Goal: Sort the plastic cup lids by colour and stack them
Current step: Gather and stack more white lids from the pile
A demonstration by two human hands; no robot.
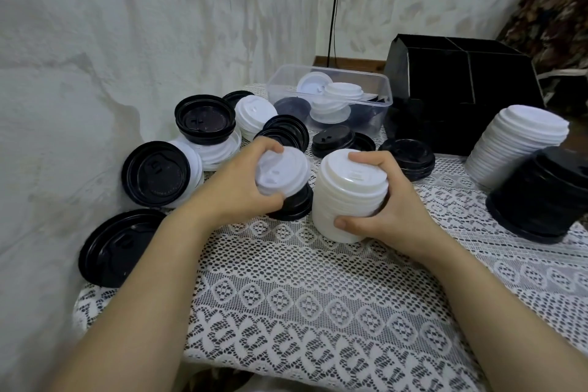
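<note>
glossy black plastic lids (155, 173), white lace tablecloth (318, 296), clear plastic tub (375, 105)

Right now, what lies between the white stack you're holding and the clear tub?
Head view: a low pile of black lids on the lace cloth, between white stack and clear tub.

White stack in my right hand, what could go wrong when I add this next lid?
The white stack in your right hand is tilted, so pressing the white lid from your left hand on could skew it. Some black lids sit right under that lid; one might come along. The tall white pile at the right leans toward the black pile and may topple if bumped.
</note>
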